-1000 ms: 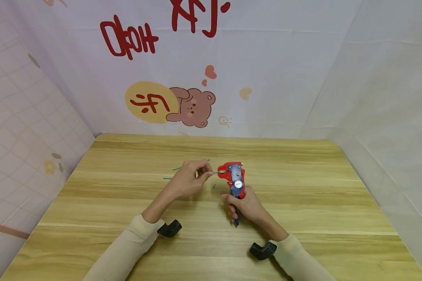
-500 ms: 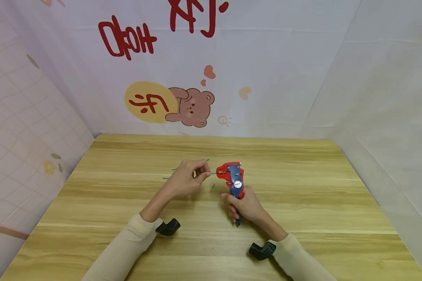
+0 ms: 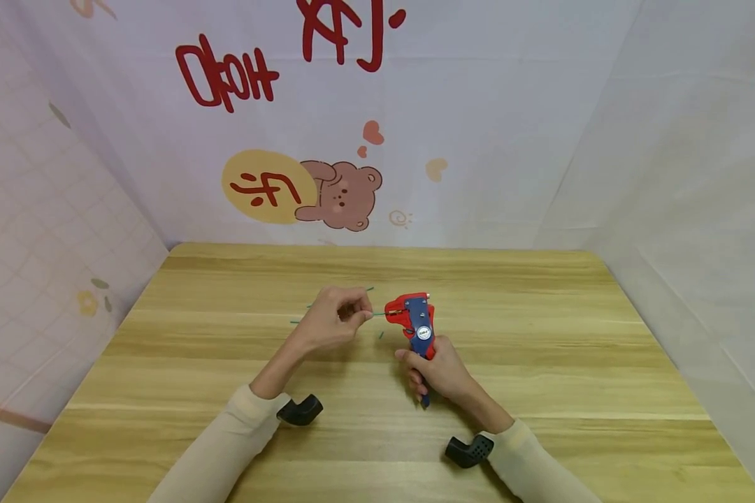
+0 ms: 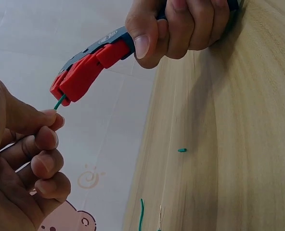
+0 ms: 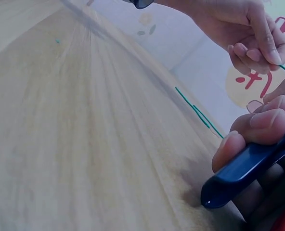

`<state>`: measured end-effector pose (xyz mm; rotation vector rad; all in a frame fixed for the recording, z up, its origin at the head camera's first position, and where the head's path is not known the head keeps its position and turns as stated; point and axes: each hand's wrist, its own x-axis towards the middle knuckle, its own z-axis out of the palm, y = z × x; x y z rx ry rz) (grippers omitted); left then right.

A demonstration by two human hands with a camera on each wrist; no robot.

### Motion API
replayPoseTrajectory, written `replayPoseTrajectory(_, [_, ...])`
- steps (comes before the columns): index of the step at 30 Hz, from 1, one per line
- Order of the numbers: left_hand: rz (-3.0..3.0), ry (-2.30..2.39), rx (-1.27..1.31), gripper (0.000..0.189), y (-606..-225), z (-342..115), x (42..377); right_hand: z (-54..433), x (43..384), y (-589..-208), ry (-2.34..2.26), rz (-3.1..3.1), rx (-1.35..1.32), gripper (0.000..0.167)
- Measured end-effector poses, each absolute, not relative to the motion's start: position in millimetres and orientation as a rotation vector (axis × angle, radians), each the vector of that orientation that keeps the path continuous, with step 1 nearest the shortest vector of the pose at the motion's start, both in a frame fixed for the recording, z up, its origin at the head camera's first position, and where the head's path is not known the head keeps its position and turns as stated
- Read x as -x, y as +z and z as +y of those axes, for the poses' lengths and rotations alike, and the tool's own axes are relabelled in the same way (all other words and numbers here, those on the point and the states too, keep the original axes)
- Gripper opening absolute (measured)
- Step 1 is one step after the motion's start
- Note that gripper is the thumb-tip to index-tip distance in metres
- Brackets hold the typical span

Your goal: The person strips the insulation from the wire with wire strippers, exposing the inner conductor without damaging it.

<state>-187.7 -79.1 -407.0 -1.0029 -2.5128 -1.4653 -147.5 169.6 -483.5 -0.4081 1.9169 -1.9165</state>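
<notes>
My left hand (image 3: pixel 333 318) pinches a thin green wire (image 4: pixel 59 102) between thumb and fingertips. The wire's far end runs into the red mouth of a wire stripper (image 3: pixel 420 318), where its tip is hidden. Around the stripper's dark blue handle (image 5: pixel 248 168) curl the fingers of my right hand (image 3: pixel 440 367), holding the tool upright with its mouth towards the left hand. In the left wrist view the stripper's red head (image 4: pixel 84 74) is just beyond the left fingertips, a short length of wire showing between.
On the wooden table (image 3: pixel 541 349) lies a short green offcut (image 4: pixel 182 150) below the stripper. More green wires (image 5: pixel 193 108) lie beyond and under the left hand; one wire end (image 4: pixel 160 219) shows bare strands. A printed cloth wall (image 3: pixel 478 140) stands behind the table.
My left hand has shifted slightly left, still pinching the wire. The right hand keeps its grip on the stripper, which stays nearly in place; the head view has moved a little.
</notes>
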Motion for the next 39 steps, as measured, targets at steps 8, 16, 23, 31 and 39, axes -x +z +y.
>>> replayPoseTrajectory(8, [-2.607, -1.531, 0.635, 0.015, -408, -125, 190, 189, 153, -488, -2.171, 1.788, 0.307, 0.027])
replayPoseTrajectory(16, [-2.711, -1.475, 0.683, 0.008, -415, -133, 193, 192, 155, -488, -2.095, 1.861, 0.346, 0.026])
replayPoseTrajectory(23, [-2.714, -1.409, 0.711, 0.009, -418, -129, 195, 194, 164, -486, -2.098, 1.771, 0.369, 0.033])
replayPoseTrajectory(31, [-2.805, -1.384, 0.649, 0.007, -426, -134, 195, 197, 169, -483, -2.047, 1.760, 0.447, 0.040])
replayPoseTrajectory(39, [-2.934, -1.182, 0.614, 0.007, -437, -135, 195, 207, 174, -484, -2.038, 1.760, 0.487, 0.038])
